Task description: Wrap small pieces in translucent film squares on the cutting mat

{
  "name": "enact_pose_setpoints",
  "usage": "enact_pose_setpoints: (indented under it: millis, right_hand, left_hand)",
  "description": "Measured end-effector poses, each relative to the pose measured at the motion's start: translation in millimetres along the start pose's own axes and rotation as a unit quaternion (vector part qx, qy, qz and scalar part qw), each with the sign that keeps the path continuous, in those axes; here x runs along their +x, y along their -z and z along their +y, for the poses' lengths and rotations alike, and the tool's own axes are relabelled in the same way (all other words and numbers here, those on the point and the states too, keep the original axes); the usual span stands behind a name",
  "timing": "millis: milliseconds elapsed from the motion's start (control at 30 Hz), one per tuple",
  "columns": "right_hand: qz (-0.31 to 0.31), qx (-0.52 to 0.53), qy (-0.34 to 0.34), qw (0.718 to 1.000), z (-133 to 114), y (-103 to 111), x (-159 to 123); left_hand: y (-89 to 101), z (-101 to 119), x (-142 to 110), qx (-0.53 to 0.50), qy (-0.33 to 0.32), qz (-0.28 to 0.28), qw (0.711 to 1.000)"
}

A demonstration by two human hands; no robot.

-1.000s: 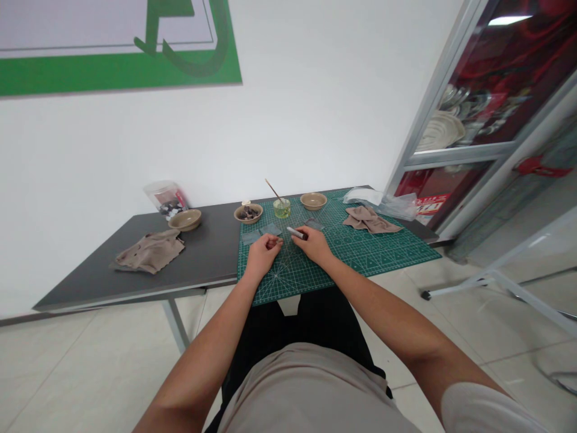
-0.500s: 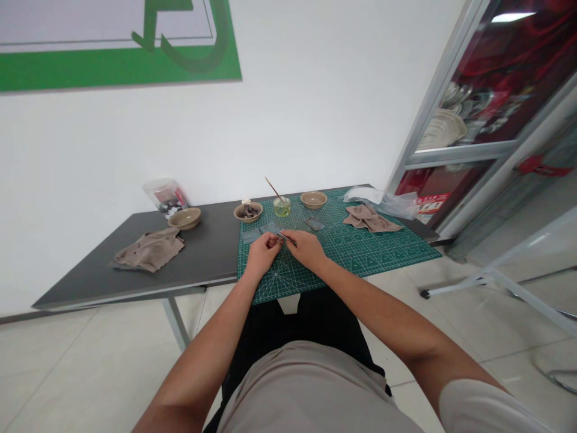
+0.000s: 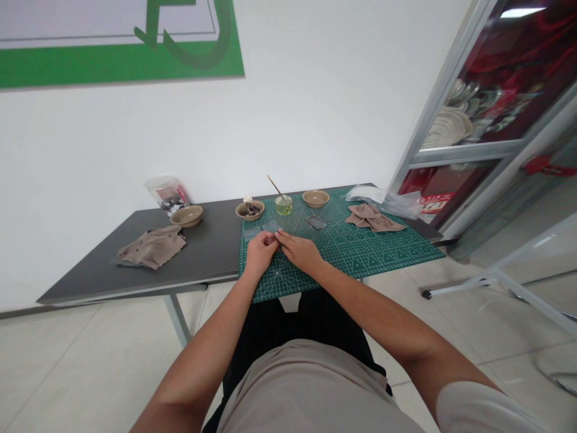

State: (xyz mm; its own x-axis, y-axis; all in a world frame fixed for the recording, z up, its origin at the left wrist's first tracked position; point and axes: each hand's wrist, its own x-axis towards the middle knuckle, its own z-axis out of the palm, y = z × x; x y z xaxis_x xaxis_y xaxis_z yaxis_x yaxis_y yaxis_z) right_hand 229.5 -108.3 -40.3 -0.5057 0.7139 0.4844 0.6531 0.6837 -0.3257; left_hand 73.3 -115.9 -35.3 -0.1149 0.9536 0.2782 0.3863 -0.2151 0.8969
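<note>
The person's left hand (image 3: 259, 254) and right hand (image 3: 301, 251) meet at the tips above a green cutting mat with white grid lines (image 3: 378, 252). The fingers of both are bent inward; anything pinched between them is hidden, so I can't tell whether they grip. Toward the body from the fingers, a short stretch of mat runs to its near edge. Just beyond the left fingers lie flat, translucent grey-blue pieces (image 3: 253, 233), partly covered by the hand. A flat grey rectangular piece (image 3: 316, 222) lies near, beyond and to the right of the right fingers.

There is open mat to the right of the fingers, as far as a crumpled brown cloth (image 3: 374, 219). To their left the mat's edge is close, then bare dark grey surface (image 3: 214, 243) before a second rumpled brown cloth (image 3: 153, 245).

Straight beyond the fingers, a clear glass jar of yellow-green liquid (image 3: 283, 208) with a thin brown stick (image 3: 275, 187) slanting up from it blocks the way, flanked by a tan round bowl of dark pieces (image 3: 250, 218) on the left and a shallow tan bowl (image 3: 316, 202) on the right. Farther out right is a clear plastic bag (image 3: 399, 203); far left, another tan bowl (image 3: 186, 219) stands beside a see-through plastic container (image 3: 166, 193), near the white wall (image 3: 315, 108).
</note>
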Motion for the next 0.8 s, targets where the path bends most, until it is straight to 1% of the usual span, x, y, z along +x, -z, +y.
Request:
enact_pose_setpoints:
  millis: [133, 267, 467, 600, 700, 800]
  right_hand:
    - [-0.010, -0.011, -0.016, 1.000, -0.1, -1.2, 0.6]
    - [-0.008, 0.000, -0.024, 1.000, -0.3, 0.3, 1.1]
    - [0.007, 0.018, -0.027, 0.999, 1.0, 1.8, 0.1]
    - [0.006, 0.009, -0.023, 1.000, 3.1, -0.3, -0.5]
    - [-0.004, -0.003, -0.007, 1.000, 3.0, -2.4, -1.3]
    - [-0.009, -0.013, 0.003, 1.000, 1.9, -4.0, -1.8]
  left_hand:
    - [0.9, 1.5, -1.0, -0.030, 0.017, 0.005, 0.999]
    - [0.8, 2.8, -2.9, -0.049, 0.015, 0.015, 0.999]
    - [-0.4, 2.3, -5.8, -0.028, 0.004, 0.030, 0.999]
    - [-0.7, 1.9, -5.9, -0.021, 0.002, 0.022, 1.000]
    - [-0.1, 3.6, -5.4, 0.014, -0.006, 0.019, 1.000]
    - [0.6, 6.0, -4.8, 0.052, 0.000, 0.031, 0.998]
